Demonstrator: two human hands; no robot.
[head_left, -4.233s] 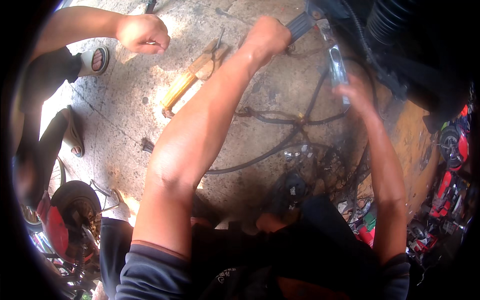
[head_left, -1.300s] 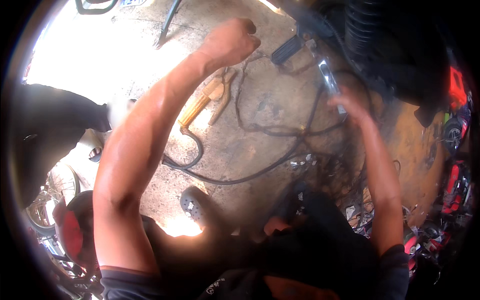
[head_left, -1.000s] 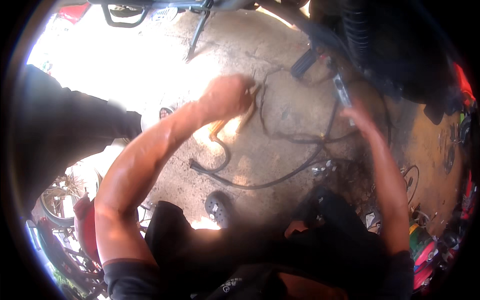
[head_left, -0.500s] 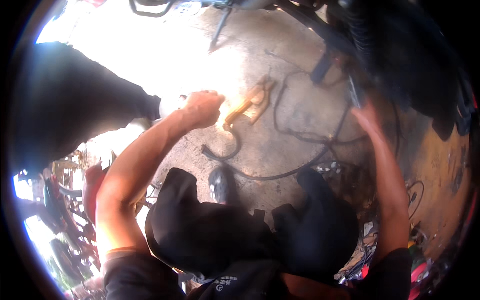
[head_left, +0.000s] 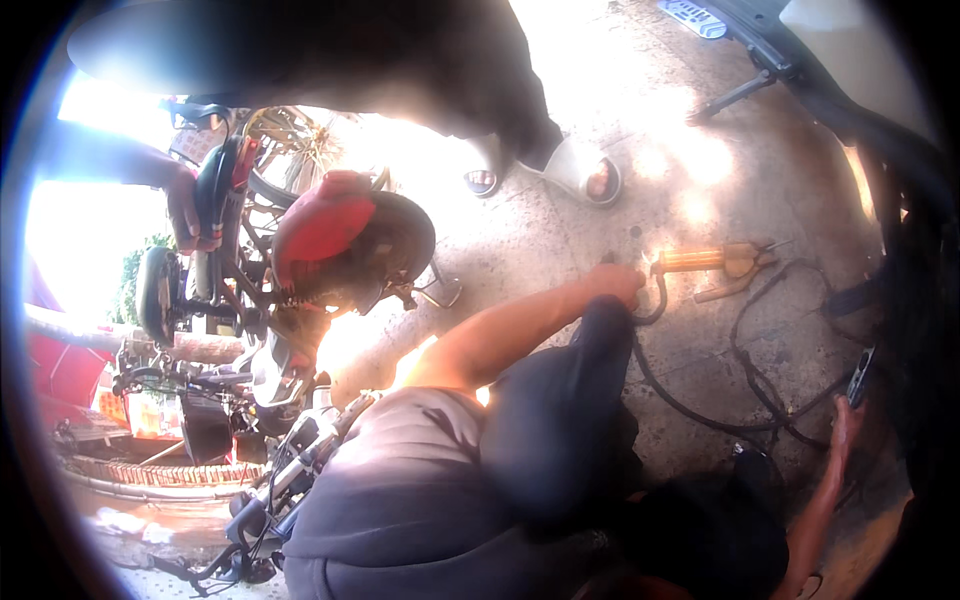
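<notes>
My left hand [head_left: 618, 283] is beside my raised dark knee [head_left: 590, 350], near the cable end of a yellow welding electrode holder [head_left: 690, 259] lying on the concrete; its fingers are partly hidden. At the far right, my right hand [head_left: 848, 414] is closed on the lower end of a silver metal hand tool [head_left: 861, 372], which rises toward the dark vehicle body. Black cables [head_left: 690, 415] loop across the floor between my two hands.
A dark-clothed person [head_left: 340, 50] stands above in sandals [head_left: 590, 175]. Another person's hand [head_left: 185, 210] is at the left by a seat. Two-wheelers with a red mudguard [head_left: 320, 240] crowd the left. A vehicle stand [head_left: 735, 95] is at the upper right.
My view has swung left, revealing more parked two-wheelers. My left hand has left the black pedal seen earlier and come back beside my knee. My right hand stays on the silver tool.
</notes>
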